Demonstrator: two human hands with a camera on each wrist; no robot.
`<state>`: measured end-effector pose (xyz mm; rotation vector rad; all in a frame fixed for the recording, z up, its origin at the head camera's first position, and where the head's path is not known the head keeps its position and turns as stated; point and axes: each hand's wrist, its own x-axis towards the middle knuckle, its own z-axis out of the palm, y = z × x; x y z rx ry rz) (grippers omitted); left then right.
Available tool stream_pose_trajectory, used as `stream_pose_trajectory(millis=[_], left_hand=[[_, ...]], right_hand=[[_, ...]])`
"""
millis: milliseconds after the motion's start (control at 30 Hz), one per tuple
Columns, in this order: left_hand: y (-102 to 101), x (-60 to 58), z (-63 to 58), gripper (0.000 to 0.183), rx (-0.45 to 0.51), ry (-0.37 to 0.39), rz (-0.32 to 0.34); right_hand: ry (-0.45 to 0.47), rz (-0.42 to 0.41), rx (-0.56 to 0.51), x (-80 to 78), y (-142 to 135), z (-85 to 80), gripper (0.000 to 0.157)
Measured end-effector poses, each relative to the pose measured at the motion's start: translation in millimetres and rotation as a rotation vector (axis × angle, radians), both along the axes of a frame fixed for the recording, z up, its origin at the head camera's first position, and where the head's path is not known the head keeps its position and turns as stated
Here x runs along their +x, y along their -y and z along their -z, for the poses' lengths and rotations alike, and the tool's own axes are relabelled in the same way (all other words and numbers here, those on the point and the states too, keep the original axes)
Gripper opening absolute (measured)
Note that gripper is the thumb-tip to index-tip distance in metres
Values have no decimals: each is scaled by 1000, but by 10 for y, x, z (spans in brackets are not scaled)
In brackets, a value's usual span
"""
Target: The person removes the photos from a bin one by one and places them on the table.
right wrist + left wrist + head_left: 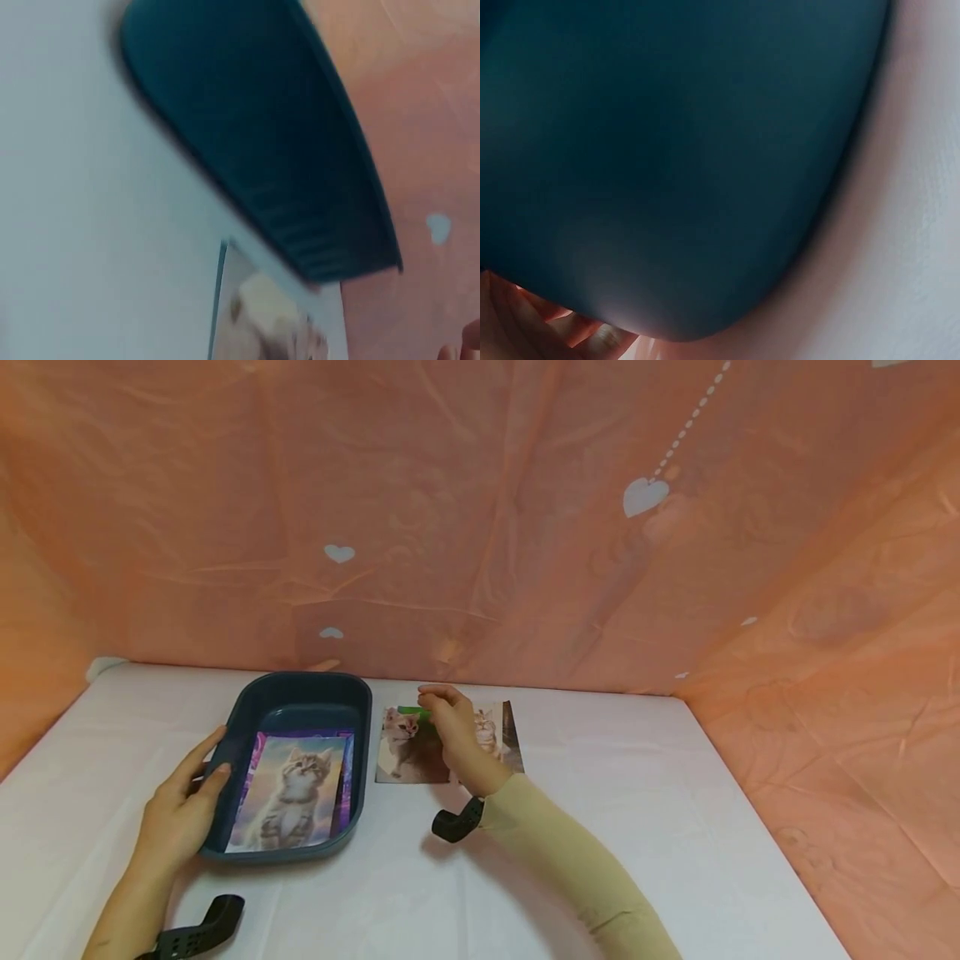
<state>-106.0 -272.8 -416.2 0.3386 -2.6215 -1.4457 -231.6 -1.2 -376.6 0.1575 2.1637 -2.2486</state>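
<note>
Booth (847, 635) with orange sheeting (465, 518), white tabletop (645, 793)

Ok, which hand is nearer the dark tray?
Left: the left hand grips the dark tray at its left side; the right hand is to its right, over the cat pictures.

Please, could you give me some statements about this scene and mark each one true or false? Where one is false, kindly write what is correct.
1. The left hand holds the left side of the dark blue-green tray. True.
2. The tray contains nothing. False: a kitten picture lies in it.
3. The other kitten pictures lie to the left of the tray. False: the other kitten pictures lie on its right.
4. A pale yellow sleeve covers the right forearm. True.
5. The hearts on the orange backdrop are black. False: the hearts are whitish.
</note>
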Motion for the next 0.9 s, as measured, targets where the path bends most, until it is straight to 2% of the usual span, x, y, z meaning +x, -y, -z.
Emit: stream_pose_trajectory(millis=[67, 233, 400, 600, 733, 900], left_hand=[[2, 3, -6, 53, -4, 3, -1], [10, 10, -19, 52, -11, 2, -5], [-3, -2, -23, 52, 3, 1, -4], [-7, -9, -11, 52, 9, 0, -4], [-7, -10, -7, 52, 9, -5, -5], [-13, -9, -13, 52, 15, -1, -9]], right_hand=[[14, -28, -37, -7, 65, 19, 27], [51, -90, -76, 59, 215, -90, 25], [86, -149, 5, 116, 372, -225, 22], [37, -258, 49, 147, 549, -306, 24], [54, -316, 58, 145, 633, -341, 24], [136, -375, 6, 150, 731, -360, 25]])
